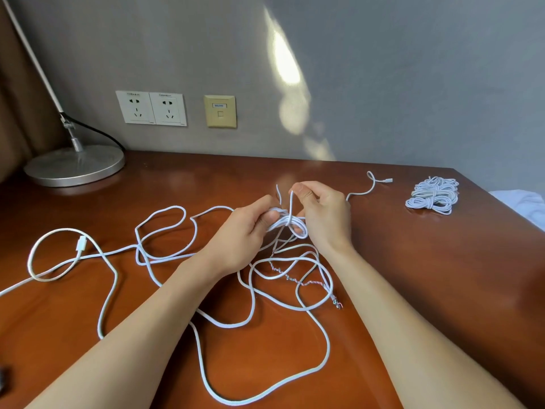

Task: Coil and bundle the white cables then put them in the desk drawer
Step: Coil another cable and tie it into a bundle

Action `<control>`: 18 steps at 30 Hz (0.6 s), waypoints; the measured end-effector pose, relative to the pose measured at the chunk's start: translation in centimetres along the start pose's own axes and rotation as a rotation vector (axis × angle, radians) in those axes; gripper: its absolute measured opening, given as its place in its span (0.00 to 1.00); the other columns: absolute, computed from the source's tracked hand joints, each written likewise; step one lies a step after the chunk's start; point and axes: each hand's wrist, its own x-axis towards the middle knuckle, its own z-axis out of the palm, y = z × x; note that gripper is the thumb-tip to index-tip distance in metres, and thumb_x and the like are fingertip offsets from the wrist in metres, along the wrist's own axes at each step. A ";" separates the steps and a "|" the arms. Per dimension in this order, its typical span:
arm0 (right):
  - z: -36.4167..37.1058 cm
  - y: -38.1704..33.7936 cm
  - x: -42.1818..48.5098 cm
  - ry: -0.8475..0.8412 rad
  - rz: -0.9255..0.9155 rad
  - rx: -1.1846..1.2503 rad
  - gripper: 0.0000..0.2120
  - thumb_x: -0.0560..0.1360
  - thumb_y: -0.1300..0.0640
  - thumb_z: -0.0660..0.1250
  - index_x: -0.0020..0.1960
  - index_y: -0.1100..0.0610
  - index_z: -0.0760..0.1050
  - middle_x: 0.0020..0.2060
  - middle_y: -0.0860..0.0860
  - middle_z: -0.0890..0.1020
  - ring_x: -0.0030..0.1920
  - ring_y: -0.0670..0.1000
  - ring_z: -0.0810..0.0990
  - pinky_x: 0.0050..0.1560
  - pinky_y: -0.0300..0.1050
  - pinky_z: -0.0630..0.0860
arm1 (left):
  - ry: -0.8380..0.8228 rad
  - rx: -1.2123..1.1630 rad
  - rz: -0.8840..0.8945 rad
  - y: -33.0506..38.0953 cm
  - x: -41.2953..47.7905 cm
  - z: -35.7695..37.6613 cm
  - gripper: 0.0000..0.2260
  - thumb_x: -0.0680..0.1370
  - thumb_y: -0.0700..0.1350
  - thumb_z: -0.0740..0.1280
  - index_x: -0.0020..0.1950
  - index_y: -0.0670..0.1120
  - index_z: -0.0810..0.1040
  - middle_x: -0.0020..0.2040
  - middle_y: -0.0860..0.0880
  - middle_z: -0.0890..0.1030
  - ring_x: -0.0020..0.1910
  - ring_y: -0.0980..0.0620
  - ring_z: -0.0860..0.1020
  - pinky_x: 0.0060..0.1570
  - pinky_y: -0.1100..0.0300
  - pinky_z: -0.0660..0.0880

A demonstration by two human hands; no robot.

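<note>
From the head view, the small coil [287,224] of white cable is held up over the middle of the desk [413,276]. The left hand [244,231] has its fingers curled round one side of the loops, and the right hand [324,214] pinches an upright strand between thumb and forefinger where it crosses the coil's waist. The rest of the loose cable [328,340] sprawls in slack loops from there toward the near edge and the left side, with a connector [81,242] lying near the left. Another plug end [387,180] lies toward the far edge. A finished bundle [432,196] sits by the far right corner. The cable looks light, limp and a little springy, so the loops will likely open unless clamped at the waist. Grip there rather than by the plugs. A thin frayed twisted wire [295,280] tangled among the loops may snag. No drawer is in view.
</note>
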 end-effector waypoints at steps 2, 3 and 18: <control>0.0 0.0 0.1 -0.009 0.039 0.000 0.09 0.82 0.45 0.65 0.50 0.44 0.84 0.35 0.42 0.84 0.42 0.49 0.85 0.52 0.54 0.82 | -0.019 0.006 0.010 -0.1 0.0 -0.2 0.15 0.86 0.52 0.56 0.51 0.43 0.75 0.42 0.46 0.80 0.42 0.45 0.78 0.43 0.50 0.75; 0.1 0.1 0.1 -0.020 0.063 0.001 0.09 0.82 0.45 0.65 0.49 0.44 0.84 0.35 0.43 0.84 0.42 0.49 0.85 0.52 0.54 0.82 | -0.025 0.007 0.009 -0.2 0.1 -0.2 0.15 0.87 0.52 0.56 0.51 0.43 0.75 0.43 0.45 0.80 0.42 0.45 0.78 0.44 0.49 0.75; -1.1 -0.8 0.6 -0.156 0.219 0.282 0.07 0.78 0.52 0.75 0.41 0.45 0.82 0.27 0.44 0.81 0.30 0.37 0.80 0.28 0.25 0.71 | -0.047 -0.181 -0.107 -0.1 0.3 -0.4 0.12 0.87 0.43 0.58 0.50 0.40 0.78 0.38 0.50 0.76 0.36 0.57 0.72 0.40 0.66 0.70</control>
